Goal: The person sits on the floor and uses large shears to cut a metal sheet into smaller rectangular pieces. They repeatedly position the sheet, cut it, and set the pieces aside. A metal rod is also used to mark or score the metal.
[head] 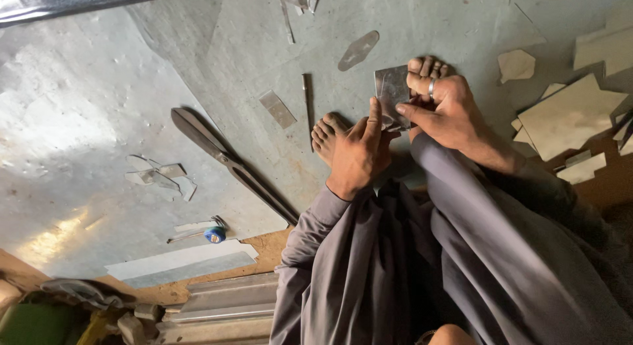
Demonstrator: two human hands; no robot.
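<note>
I pinch the small square grey sheet-metal piece (pixel 391 88) with my right hand (pixel 448 111) while my left hand (pixel 356 154), thumb raised, presses its near edge, and I should keep fingertips off the sharp edges.

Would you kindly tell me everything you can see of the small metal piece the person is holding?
The metal piece is a small, thin, roughly square sheet, dull grey with a faint sheen, like the sheet metal spread on the floor. It stands nearly upright, just above the floor, beside the bare toes of the person's right foot. The right hand, which wears a ring, pinches its lower right edge, and the left hand presses its thumb against the lower edge. Its lower part is hidden behind the fingers.
</note>
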